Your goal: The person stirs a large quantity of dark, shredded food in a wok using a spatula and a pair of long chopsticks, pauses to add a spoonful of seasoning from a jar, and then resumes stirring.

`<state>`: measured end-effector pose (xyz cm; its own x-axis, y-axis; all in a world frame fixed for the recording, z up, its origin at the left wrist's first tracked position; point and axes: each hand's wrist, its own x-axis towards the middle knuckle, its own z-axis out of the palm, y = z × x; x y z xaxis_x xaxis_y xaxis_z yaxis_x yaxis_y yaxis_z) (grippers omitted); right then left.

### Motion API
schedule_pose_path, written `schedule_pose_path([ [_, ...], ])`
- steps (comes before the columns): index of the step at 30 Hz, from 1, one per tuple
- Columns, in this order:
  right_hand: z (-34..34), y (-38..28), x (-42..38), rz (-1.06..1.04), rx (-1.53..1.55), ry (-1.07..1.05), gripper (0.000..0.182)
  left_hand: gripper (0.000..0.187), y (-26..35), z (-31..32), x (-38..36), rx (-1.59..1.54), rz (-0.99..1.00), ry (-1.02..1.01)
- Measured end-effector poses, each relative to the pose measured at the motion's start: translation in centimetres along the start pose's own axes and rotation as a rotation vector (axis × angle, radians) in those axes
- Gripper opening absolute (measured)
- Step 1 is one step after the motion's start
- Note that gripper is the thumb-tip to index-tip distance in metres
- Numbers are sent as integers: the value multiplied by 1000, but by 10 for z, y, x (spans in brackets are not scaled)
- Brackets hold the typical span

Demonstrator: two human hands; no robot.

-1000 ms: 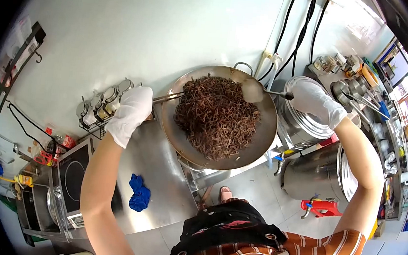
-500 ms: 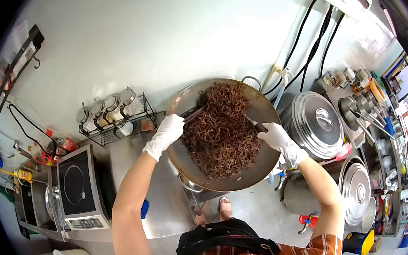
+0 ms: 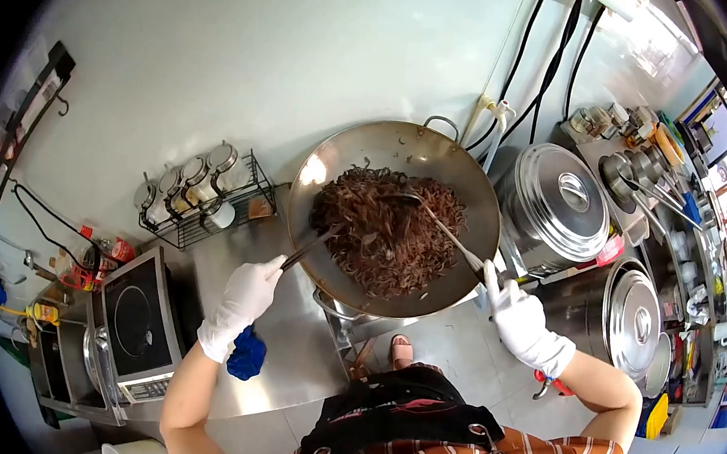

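A large metal wok (image 3: 371,145) holds a heap of dark brown shredded strips (image 3: 395,260), whose kind I cannot make out. My gloved left hand (image 3: 246,299), closed at the wok's lower left, grips a dark-handled utensil (image 3: 308,250) with its far end buried in the strips. At the lower right, my gloved right hand (image 3: 523,326) holds a long-handled metal utensil (image 3: 453,237), one finger stretched toward the handle. That utensil's rounded end lies among the strips near the middle of the wok.
Left of the wok, a wire rack (image 3: 195,228) carries several jars. An induction cooker (image 3: 137,328) and a blue cloth (image 3: 247,353) are on the left counter. Large lidded steel pots (image 3: 563,201) stand close on the right. Black cables (image 3: 559,67) hang along the wall.
Both hands have drawn back toward me and apart, each still holding its utensil. The strips have been spread out lower in the wok, baring its far side.
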<state>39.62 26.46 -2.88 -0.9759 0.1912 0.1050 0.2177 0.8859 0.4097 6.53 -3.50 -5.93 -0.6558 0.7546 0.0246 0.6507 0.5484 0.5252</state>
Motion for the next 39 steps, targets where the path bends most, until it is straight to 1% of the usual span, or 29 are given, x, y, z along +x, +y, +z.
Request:
schedule_pose_path([
  [3,-8,14,-16,3,-140,13,65,27,-2,-8,-19,262,223,-50],
  [4,-16,22,-14,1,-175,33,65,27,0,-12,-22,256,218,-52],
  [5,-41,27,-5,42,-148,25,67,28,1,-17,-23,336,239,-77],
  [6,-53,34,1,39,-189,61,68,29,0,-20,-22,417,262,-100],
  [7,-65,36,5,29,-222,74,68,29,-2,-22,-22,466,324,-77],
  [9,-67,38,12,19,-258,69,68,29,6,-33,-20,524,344,-104],
  [10,-71,41,17,4,-298,91,63,30,12,-40,-18,581,363,-130],
  [12,-86,47,30,-9,-243,99,56,29,20,-56,-14,593,377,-145],
  [14,-96,55,44,29,-27,115,40,27,30,-75,-8,651,291,-238],
  [15,-98,63,52,38,36,64,36,25,34,-84,-6,610,291,-217],
  [16,-99,71,61,46,100,14,32,23,37,-92,-3,551,242,-221],
  [17,-119,68,76,144,64,-128,24,23,39,-101,-3,519,228,-192],
  [18,-126,73,90,185,68,-268,18,22,42,-107,-2,486,214,-164],
  [20,-131,89,111,107,37,-345,20,22,41,-118,3,497,198,-145],
  [21,-139,91,122,104,35,-345,20,22,39,-121,6,509,183,-128],
  [22,-150,88,135,110,-15,-531,20,22,35,-122,10,507,179,-127],
  [23,-158,86,147,115,-66,-717,21,22,31,-122,14,484,98,-153],
  [24,-160,87,157,111,-66,-717,21,22,26,-122,19,462,16,-180],
  [26,-160,91,177,191,80,-1018,27,21,20,-120,30,489,5,-212],
  [27,-145,95,186,195,95,-1083,32,20,23,-118,35,536,-12,-269],
  [28,-134,95,188,190,96,-1081,32,19,24,-118,39,584,-29,-327],
  [30,-110,96,193,265,416,-1103,29,17,9,-103,54,570,-8,-296],
  [31,-44,106,198,-308,326,-1049,25,16,6,-93,61,546,-20,-330],
  [32,11,115,204,-867,216,-937,22,15,3,-81,70,522,-31,-364],
  [33,10,93,200,-284,499,-1057,20,15,-2,-61,78,486,-16,-343],
  [34,7,64,184,323,756,-1110,20,15,-6,-40,81,450,-2,-327],
  [36,61,51,154,547,1228,-1033,24,16,2,-9,81,307,-32,-241],
  [38,84,39,131,647,1432,-966,25,19,-7,30,75,191,-107,-117],
  [39,103,33,122,628,1490,-900,24,21,-4,41,69,146,-134,-91],
])
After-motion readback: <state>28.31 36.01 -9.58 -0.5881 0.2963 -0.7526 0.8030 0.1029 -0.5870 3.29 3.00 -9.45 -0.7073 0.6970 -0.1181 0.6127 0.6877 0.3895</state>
